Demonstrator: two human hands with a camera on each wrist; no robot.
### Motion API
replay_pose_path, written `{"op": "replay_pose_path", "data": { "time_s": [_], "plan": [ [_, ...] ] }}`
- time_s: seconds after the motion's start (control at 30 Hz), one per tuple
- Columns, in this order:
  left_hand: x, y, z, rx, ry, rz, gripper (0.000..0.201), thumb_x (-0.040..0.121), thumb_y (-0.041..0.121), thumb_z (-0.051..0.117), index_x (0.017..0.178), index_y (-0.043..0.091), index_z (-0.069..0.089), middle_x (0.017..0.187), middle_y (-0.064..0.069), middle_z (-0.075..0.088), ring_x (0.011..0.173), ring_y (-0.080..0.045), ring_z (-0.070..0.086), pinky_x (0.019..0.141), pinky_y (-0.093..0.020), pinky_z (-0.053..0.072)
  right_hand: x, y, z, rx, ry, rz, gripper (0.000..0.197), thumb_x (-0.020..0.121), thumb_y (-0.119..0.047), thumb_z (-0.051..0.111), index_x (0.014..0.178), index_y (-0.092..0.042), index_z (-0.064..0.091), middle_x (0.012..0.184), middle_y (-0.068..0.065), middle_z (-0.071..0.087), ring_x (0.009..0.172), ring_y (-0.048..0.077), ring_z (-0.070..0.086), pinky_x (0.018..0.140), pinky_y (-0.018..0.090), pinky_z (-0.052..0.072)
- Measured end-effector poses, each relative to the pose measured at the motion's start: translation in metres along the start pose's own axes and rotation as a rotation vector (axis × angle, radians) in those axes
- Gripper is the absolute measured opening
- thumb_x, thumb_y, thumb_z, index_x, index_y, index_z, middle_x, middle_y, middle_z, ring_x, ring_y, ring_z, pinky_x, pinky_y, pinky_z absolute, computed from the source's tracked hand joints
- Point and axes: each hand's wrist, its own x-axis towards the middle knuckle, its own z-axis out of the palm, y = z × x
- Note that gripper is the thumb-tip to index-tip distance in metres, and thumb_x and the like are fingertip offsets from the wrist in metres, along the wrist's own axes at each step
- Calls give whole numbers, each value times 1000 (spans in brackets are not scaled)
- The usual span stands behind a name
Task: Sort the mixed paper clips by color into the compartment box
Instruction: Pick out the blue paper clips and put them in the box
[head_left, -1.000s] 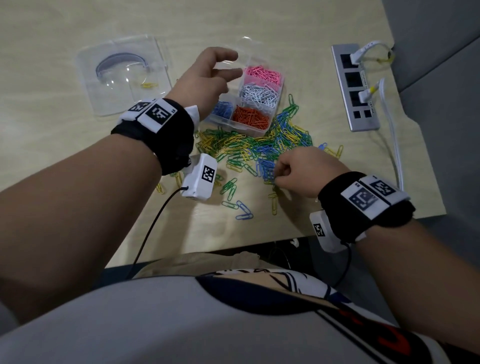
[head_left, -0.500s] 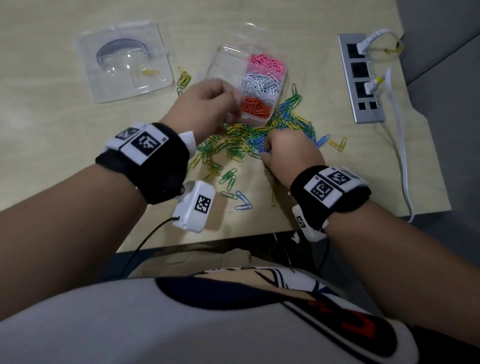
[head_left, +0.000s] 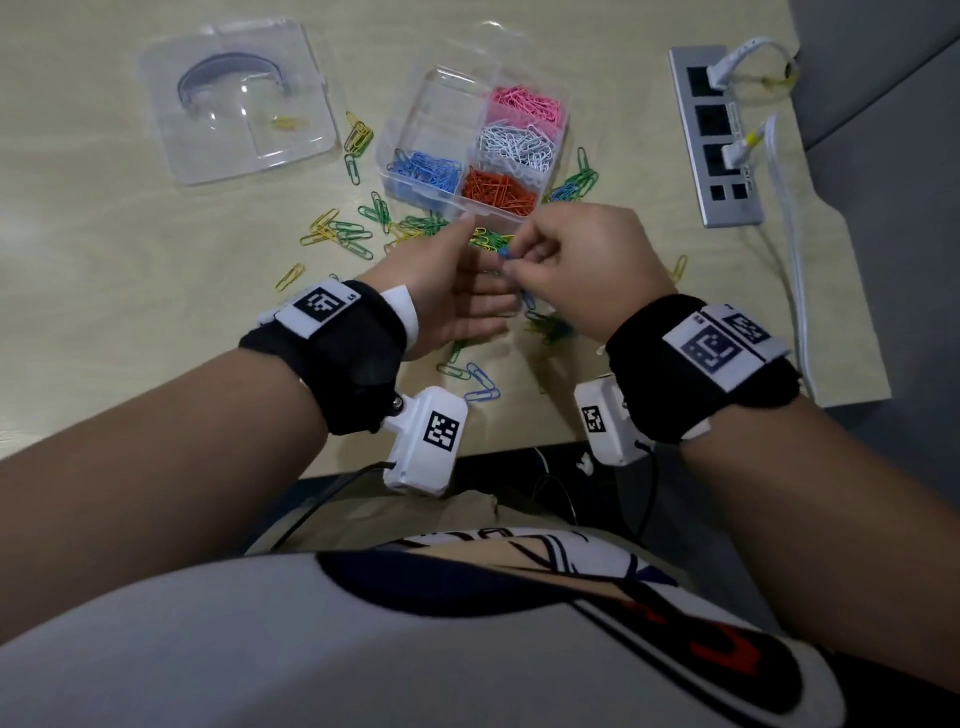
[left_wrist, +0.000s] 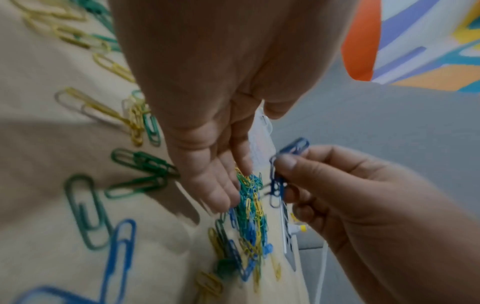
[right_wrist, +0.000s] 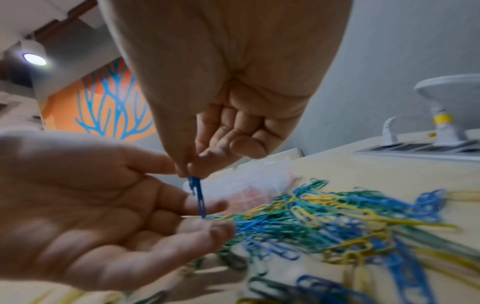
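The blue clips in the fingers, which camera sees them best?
The left wrist view: the blue clips hang clear between the right hand's thumb and finger, seen from the side. The right wrist view shows them edge-on, a thin blue strip above the open left hand. The head view shows only a blue speck by the fingertips.

Compartment box at table centre-back. Lid left of it, power strip right. Loose clips scattered before box. Left hand and right hand side by side above clips, nearer table's front edge.
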Motion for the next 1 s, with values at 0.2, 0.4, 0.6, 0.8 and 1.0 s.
{"op": "replay_pose_path", "data": {
  "time_s": [0.2, 0.4, 0.6, 0.8, 1.0],
  "plan": [
    [0, 0, -4, -141, -2, -29, 52, 103, 43, 30, 92, 4, 63, 78, -11, 65, 69, -19, 65, 66, -30, 58, 6, 4, 4, -26, 72, 17, 17, 89, -20, 57, 97, -19, 72, 89, -3, 70, 84, 15, 63, 79, 30, 49],
    [-6, -3, -18, -115, 4, -44, 43, 103, 37, 32, 100, 5, 62, 91, -13, 68, 84, -22, 68, 72, -32, 58, 20, 17, 19, -357, -119, 28, 25, 92, -30, 56, 113, -23, 68, 112, 9, 59, 105, 30, 56, 87, 38, 48],
    [-13, -7, -22, -23, -3, -2, 28, 99, 3, 33, 103, 8, 60, 99, -11, 66, 92, -21, 66, 81, -31, 54, 23, 17, 26, -382, -101, 53, 14, 91, -24, 58, 102, -20, 66, 110, 7, 59, 101, 28, 57, 79, 35, 44],
    [-11, -5, -22, -30, 23, -9, 16, 98, 14, 46, 102, 10, 61, 81, -4, 67, 82, -18, 66, 85, -32, 53, 20, 20, 13, -225, -18, 99, 4, 83, -21, 58, 82, -24, 59, 93, 2, 59, 87, 22, 55, 73, 32, 44],
    [-3, -3, -17, -35, 15, -17, 41, 102, 39, 35, 97, 8, 62, 86, -9, 67, 83, -21, 66, 80, -34, 54, 11, 15, 4, -26, 87, 108, 5, 82, -19, 62, 86, -20, 65, 76, -6, 62, 74, 14, 58, 71, 29, 47]
  ]
}}
